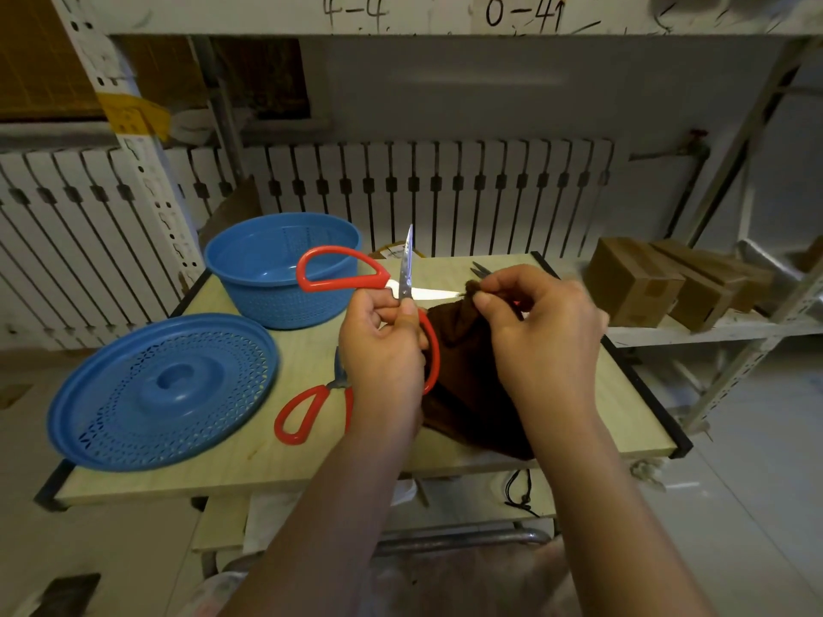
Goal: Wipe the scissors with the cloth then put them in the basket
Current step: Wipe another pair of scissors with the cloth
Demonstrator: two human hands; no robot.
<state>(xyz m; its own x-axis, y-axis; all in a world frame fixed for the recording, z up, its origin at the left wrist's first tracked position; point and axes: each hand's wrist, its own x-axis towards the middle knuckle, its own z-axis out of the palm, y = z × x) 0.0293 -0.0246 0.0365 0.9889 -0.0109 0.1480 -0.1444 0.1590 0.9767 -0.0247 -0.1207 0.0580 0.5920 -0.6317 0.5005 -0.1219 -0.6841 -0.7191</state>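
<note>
My left hand [383,345] grips red-handled scissors [343,271] near their pivot, held above the table with the blades spread wide. One blade points up, the other points right toward my right hand. My right hand [541,325] pinches a brown cloth [467,385] around the tip of that right-pointing blade; the rest of the cloth hangs down onto the table. The blue basket [267,300] stands at the back left of the table, with nothing visible inside.
A second pair of red-handled scissors [307,407] lies on the wooden table [311,460] under my left wrist. The blue perforated lid [165,389] lies at the front left. Dark scissor tips [480,270] show behind my right hand. Cardboard boxes [637,282] sit on a shelf to the right.
</note>
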